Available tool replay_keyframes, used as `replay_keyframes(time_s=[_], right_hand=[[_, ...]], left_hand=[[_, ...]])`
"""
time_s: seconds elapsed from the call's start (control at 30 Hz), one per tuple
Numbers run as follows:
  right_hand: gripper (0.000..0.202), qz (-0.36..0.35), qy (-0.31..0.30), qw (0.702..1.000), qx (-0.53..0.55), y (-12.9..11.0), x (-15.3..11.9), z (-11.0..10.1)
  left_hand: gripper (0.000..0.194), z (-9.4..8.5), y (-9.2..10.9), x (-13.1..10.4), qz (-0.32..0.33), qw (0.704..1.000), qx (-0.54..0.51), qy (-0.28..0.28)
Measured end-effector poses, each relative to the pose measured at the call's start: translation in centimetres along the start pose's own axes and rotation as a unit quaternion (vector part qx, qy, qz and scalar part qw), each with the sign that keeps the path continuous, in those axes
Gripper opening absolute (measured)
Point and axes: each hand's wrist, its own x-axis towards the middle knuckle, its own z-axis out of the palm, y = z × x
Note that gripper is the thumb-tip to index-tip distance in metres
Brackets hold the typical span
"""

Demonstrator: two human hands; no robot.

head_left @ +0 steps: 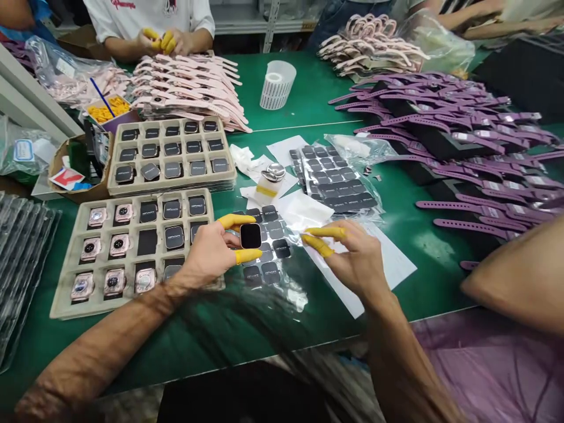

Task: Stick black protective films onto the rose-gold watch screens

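My left hand [215,249], with yellow finger covers, holds a watch case [251,236] by its edges, dark screen facing up. To its right my right hand [348,249], also in yellow finger covers, has thumb and fingertips pinched together above white paper [388,258]; what lies between them is too small to make out. Under and beside the watch lies a sheet of dark square stickers [271,273]. A tray [61,294] left of my left hand carries pink watch cases [115,282] and pieces with dark square covers [174,237].
Behind stands a second tray [171,187] of dark squares. A small metal-topped bottle [269,182] and more sticker sheets [337,182] lie ahead. Purple straps [476,211] fill the right, pink straps [189,88] the back. Another person's arm [520,276] reaches in at right.
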Motion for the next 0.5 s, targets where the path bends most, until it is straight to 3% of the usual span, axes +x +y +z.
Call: replay_keyframes(time_s=[0.13,0.27,0.4,0.5], right_hand=[[0.004,-0.159,-0.016,0.977,0.14,-4.5,3.0,1.7],[0.005,-0.146,-0.014,0.974,0.174,-5.4,4.7,3.6],[0.004,-0.154,-0.024,0.969,0.194,-4.6,4.6,4.5],[0.003,-0.118,-0.004,0.977,0.18,-4.6,4.5,4.7]], left_hand=[[0.054,0.2,-0.5,0.0,0.03,0.999,0.02,0.002],[0.057,0.2,-0.5,-0.1,0.013,0.999,0.035,0.02],[0.052,0.3,-0.2,-0.2,0.018,0.998,0.057,0.027],[0.044,0.2,-0.2,-0.4,0.01,0.998,0.046,0.048]])
